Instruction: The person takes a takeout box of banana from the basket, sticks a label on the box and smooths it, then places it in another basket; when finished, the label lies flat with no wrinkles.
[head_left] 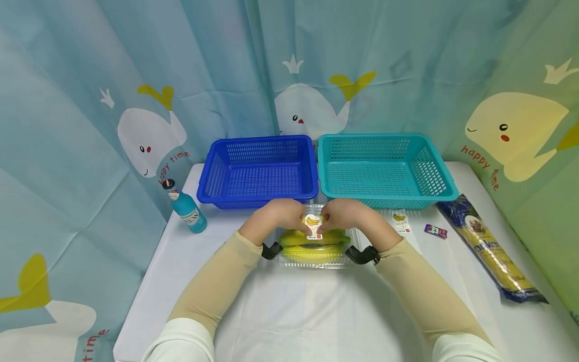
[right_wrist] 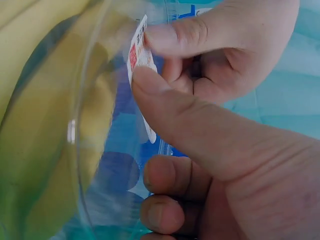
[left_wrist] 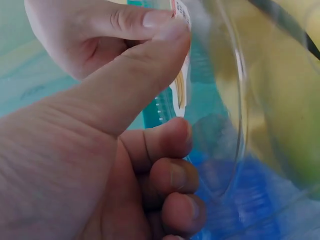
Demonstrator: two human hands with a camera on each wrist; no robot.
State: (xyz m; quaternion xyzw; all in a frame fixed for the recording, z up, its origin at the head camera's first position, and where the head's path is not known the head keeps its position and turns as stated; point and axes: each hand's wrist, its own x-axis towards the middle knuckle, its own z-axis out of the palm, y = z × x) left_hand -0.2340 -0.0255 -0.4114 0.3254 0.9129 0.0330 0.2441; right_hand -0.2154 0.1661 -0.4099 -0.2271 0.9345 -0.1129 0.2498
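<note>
In the head view, a clear plastic box (head_left: 312,264) with yellow-green bananas (head_left: 316,254) inside lies in front of me. My left hand (head_left: 286,213) and right hand (head_left: 347,213) meet over its far part. Between them they pinch a small white label (head_left: 313,232) printed with bananas, one at each side. Both wrist views show the thumbs on the face of the label (left_wrist: 181,92), close to the clear lid (right_wrist: 75,132). The other fingers of each hand are curled, and the forefingers are partly hidden behind the thumbs.
Behind the box stand a blue basket (head_left: 258,197) and a teal basket (head_left: 384,195). A blue bottle (head_left: 190,213) is at left. To the right lie another banana-printed label (head_left: 400,221), a small purple packet (head_left: 436,231) and a long pasta bag (head_left: 490,251).
</note>
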